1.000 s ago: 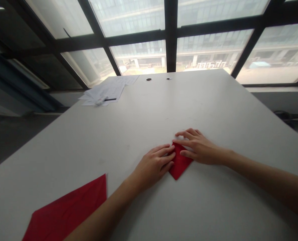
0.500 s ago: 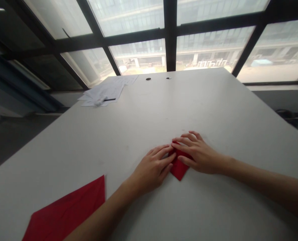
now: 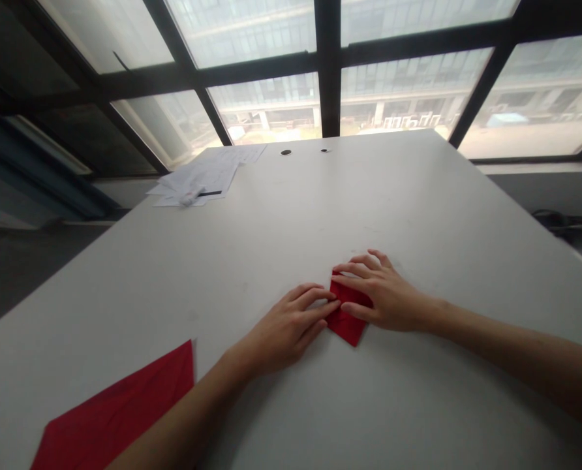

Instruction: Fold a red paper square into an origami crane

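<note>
A small piece of folded red paper lies flat on the white table, one corner pointing towards me. From its left side, my left hand rests its outstretched fingertips on the paper's edge. My right hand lies over the upper right part, fingers spread, with the thumb on the red surface. Neither hand grips the paper; both touch it from above. Part of the paper is hidden under my right hand.
A larger red sheet lies at the lower left, partly behind my left forearm. White papers with a small crumpled white thing sit at the far left. Two round holes pierce the far tabletop near the windows.
My left fingers have slid slightly down and left along the paper, baring more of its upper left edge. The paper has turned a little. The whole view has shifted slightly.
</note>
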Demonstrator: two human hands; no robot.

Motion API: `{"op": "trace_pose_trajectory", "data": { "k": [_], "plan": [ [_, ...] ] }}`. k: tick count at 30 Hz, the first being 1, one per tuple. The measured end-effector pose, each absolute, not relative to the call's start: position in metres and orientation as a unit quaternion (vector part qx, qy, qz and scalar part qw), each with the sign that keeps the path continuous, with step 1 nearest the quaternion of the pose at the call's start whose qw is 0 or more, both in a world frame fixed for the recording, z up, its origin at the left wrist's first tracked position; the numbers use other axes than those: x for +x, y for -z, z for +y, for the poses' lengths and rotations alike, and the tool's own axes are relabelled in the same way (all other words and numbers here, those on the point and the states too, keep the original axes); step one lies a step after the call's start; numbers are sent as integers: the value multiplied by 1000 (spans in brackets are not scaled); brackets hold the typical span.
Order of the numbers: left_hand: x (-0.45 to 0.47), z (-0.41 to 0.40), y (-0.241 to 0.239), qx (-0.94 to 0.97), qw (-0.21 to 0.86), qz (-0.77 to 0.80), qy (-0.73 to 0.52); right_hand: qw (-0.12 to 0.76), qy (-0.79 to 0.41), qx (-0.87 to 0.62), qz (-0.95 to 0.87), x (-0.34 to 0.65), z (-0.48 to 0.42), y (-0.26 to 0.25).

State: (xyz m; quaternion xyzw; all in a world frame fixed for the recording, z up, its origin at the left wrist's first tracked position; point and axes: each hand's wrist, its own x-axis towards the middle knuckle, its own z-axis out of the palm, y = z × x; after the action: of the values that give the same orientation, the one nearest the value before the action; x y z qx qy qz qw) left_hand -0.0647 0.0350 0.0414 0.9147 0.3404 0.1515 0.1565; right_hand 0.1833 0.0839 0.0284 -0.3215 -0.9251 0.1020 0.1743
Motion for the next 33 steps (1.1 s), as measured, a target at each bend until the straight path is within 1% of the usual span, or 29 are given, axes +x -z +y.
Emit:
{"op": "trace_pose_trajectory", "data": {
  "k": [9, 12, 17, 19, 22, 23, 27, 31, 33],
  "plan": [
    [-78, 36, -43, 941, 110, 315, -46, 172, -98, -334, -922, 179, 79, -28],
    [-84, 35, -46, 945, 107, 308, -35, 169, -98, -334, -922, 180, 79, -29],
    [-94, 39, -49, 945, 136, 289, -75, 166, -98, -335, -922, 180, 80, -29],
    [-95, 42, -47, 935, 149, 295, -127, 167, -97, -334, -923, 180, 80, -28],
    [-88, 44, -43, 908, 140, 329, -221, 170, -97, -329, -924, 180, 81, -26],
    [-83, 44, -42, 906, 136, 329, -229, 173, -97, -328, -924, 180, 81, -26],
    [-64, 38, -41, 929, 135, 294, -180, 186, -99, -319, -924, 181, 83, -25],
    [-59, 32, -41, 929, 133, 313, -146, 193, -106, -296, -929, 181, 85, -26],
    [-61, 31, -41, 926, 129, 324, -141, 218, -105, -308, -920, 182, 87, -26]
  ]
}}
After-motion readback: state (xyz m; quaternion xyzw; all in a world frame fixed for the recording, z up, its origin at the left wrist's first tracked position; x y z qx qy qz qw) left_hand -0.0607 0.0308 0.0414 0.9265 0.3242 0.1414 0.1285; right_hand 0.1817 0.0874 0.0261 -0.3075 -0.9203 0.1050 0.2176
